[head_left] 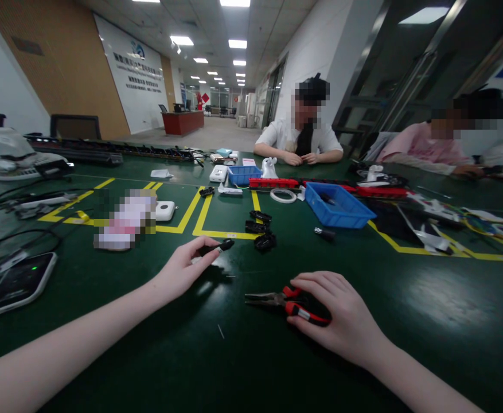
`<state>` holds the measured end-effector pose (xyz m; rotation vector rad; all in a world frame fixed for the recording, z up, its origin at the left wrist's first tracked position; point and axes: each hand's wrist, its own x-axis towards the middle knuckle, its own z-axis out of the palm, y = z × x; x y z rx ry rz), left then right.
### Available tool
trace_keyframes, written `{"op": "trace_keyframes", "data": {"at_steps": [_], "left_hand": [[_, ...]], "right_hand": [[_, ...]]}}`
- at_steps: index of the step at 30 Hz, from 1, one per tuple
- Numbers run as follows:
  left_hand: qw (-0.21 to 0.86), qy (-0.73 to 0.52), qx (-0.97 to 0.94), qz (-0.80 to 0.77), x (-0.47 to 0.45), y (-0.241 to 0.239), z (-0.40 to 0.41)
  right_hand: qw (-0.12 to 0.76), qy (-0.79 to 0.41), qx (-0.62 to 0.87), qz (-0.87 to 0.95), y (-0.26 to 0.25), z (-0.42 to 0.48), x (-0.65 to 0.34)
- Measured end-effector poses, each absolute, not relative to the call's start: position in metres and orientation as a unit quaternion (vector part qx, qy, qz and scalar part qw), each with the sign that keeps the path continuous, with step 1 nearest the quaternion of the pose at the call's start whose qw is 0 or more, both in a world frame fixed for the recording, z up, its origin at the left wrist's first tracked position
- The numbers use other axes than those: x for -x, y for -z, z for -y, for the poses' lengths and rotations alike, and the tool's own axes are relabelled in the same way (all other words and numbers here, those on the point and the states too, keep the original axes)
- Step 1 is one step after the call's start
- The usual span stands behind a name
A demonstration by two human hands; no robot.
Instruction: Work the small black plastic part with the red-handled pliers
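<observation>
My left hand [184, 265] pinches a small black plastic part [220, 246] between thumb and fingers, just above the green table [427, 298]. My right hand [337, 318] lies over the red-and-black handles of a pair of needle-nose pliers [277, 301], fingers curled round them; the metal jaws point left along the table. Several more small black parts [260, 228] lie in a loose group just beyond my left hand, and one black cylindrical piece [324, 233] sits to their right.
A blue tray [341, 207] and a smaller blue bin [243, 174] stand past the parts, beside a white tape ring [283, 195] and red strips [272, 183]. Yellow tape lines mark the table. A tablet-like device [19, 282] lies at left. Other people sit at the far side.
</observation>
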<state>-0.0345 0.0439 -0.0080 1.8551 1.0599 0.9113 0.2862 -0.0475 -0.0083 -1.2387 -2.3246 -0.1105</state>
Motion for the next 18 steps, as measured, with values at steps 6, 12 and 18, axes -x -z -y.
{"op": "trace_keyframes", "data": {"at_steps": [6,12,18], "left_hand": [[0.248,-0.309,-0.838,-0.376,0.048,0.027,-0.064],[0.191,-0.28,-0.861,-0.38,0.046,0.033,-0.064],[0.174,-0.268,-0.869,-0.378,0.043,0.026,-0.054]], "right_hand": [[0.244,0.013,0.467,0.85,0.002,0.03,-0.279],[0.227,0.011,0.447,0.865,-0.002,-0.003,-0.267],[0.223,-0.005,0.443,0.869,0.0,-0.007,-0.259]]}}
